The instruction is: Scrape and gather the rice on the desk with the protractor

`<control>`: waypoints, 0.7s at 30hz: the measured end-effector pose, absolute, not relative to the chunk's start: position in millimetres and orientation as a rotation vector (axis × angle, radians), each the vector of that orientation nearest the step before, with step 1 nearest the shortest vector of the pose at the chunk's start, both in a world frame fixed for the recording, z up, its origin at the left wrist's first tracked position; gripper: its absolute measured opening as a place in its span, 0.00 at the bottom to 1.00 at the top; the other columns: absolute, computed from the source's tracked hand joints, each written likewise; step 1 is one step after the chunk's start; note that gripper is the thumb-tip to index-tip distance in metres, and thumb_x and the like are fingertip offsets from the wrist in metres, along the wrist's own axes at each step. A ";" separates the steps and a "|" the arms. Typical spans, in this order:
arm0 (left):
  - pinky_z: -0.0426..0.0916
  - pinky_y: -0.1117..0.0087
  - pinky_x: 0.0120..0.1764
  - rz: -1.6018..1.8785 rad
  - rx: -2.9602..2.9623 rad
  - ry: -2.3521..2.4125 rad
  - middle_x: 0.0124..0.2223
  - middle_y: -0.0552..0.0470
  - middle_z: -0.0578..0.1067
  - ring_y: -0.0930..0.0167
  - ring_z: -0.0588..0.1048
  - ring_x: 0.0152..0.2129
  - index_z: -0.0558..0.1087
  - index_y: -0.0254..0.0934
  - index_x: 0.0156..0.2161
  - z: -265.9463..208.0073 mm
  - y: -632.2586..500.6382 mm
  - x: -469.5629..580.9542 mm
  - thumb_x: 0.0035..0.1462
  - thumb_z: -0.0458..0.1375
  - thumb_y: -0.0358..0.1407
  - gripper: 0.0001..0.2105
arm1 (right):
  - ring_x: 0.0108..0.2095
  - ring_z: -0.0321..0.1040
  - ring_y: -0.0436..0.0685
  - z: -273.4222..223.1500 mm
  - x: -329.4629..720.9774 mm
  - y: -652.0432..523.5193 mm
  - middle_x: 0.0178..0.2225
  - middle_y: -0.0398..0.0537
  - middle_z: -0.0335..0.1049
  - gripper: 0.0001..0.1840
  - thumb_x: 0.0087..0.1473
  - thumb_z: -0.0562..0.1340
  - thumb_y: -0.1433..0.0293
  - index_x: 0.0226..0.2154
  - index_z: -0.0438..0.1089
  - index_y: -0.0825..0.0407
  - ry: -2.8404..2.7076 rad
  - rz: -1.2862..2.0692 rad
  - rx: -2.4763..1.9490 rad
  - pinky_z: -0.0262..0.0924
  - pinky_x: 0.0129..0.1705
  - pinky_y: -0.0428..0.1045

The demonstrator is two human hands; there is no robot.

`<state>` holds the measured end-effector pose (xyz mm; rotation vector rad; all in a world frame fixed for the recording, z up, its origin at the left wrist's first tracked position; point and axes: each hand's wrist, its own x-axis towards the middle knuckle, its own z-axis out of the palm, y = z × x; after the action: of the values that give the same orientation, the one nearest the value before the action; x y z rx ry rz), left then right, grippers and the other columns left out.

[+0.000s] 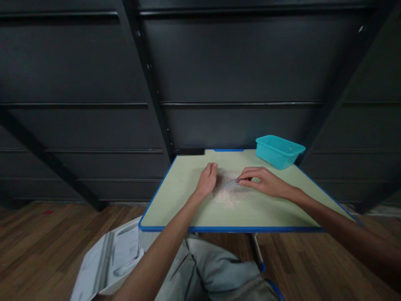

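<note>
On a pale green, blue-edged table (175, 205), the left hand (207, 179), fingers curled together, rests beside a small pile of white grains (226, 196). The right hand (261, 180) pinches a clear plastic scoop (233, 184) over it. A turquoise plastic tub (278, 151) sits behind.

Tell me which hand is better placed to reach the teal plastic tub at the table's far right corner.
Right, probably. The right hand rests on the pale green table just below the teal plastic tub, fingertips on a clear scoop-like thing. The left hand lies beyond the pile of white grains.
</note>
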<state>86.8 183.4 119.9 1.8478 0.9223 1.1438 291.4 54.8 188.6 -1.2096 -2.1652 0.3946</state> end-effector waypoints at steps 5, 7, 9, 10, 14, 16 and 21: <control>0.64 0.56 0.56 1.225 1.629 0.925 0.45 0.42 0.80 0.61 0.76 0.46 0.74 0.39 0.40 117.8 193.4 87.1 0.66 0.47 0.50 0.20 | 0.39 0.73 0.54 171.3 256.1 19.8 0.39 0.48 0.77 0.13 0.66 0.60 0.64 0.44 0.79 0.50 -2.321 0.441 -1.180 0.62 0.44 0.47; 0.65 0.56 0.56 1.245 1.552 0.917 0.43 0.42 0.80 0.61 0.76 0.46 0.74 0.39 0.39 117.8 196.0 86.9 0.65 0.48 0.50 0.19 | 0.40 0.73 0.54 165.9 249.1 20.3 0.40 0.48 0.77 0.13 0.67 0.59 0.64 0.45 0.78 0.51 -2.351 0.447 -1.196 0.62 0.44 0.47; 0.66 0.56 0.55 1.259 1.488 0.906 0.43 0.42 0.80 0.61 0.77 0.46 0.75 0.39 0.39 118.4 197.4 86.5 0.64 0.49 0.50 0.19 | 0.40 0.73 0.55 163.0 247.6 27.5 0.40 0.49 0.77 0.13 0.67 0.59 0.64 0.44 0.78 0.52 -2.346 0.417 -1.214 0.62 0.44 0.48; 0.66 0.56 0.55 1.263 1.462 0.898 0.43 0.42 0.80 0.61 0.77 0.46 0.75 0.39 0.39 118.9 197.5 86.3 0.63 0.50 0.50 0.18 | 0.40 0.73 0.55 162.3 248.3 32.4 0.40 0.50 0.77 0.13 0.66 0.59 0.65 0.43 0.78 0.53 -2.338 0.395 -1.224 0.62 0.44 0.48; 0.66 0.57 0.56 1.243 1.420 0.849 0.44 0.42 0.81 0.61 0.77 0.47 0.76 0.38 0.39 121.5 194.5 82.2 0.60 0.55 0.48 0.15 | 0.38 0.72 0.55 161.0 254.4 52.3 0.38 0.51 0.77 0.13 0.66 0.59 0.66 0.42 0.79 0.54 -2.307 0.317 -1.263 0.61 0.41 0.48; 0.65 0.57 0.58 1.215 1.425 0.824 0.45 0.42 0.81 0.61 0.77 0.48 0.76 0.39 0.39 122.7 190.7 76.3 0.59 0.57 0.47 0.14 | 0.36 0.71 0.55 160.4 256.6 60.1 0.38 0.51 0.78 0.13 0.66 0.59 0.66 0.41 0.79 0.54 -2.285 0.286 -1.268 0.60 0.39 0.48; 0.61 0.56 0.61 1.137 1.434 0.807 0.53 0.41 0.79 0.60 0.73 0.55 0.76 0.38 0.46 124.4 170.5 54.3 0.60 0.55 0.45 0.16 | 0.34 0.71 0.54 163.5 260.5 76.0 0.35 0.50 0.77 0.13 0.65 0.59 0.66 0.39 0.79 0.54 -2.205 0.297 -1.247 0.60 0.35 0.47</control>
<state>54.3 170.5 124.4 1.4335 0.8072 1.1366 260.5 76.0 163.5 -1.2473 -2.2046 0.2969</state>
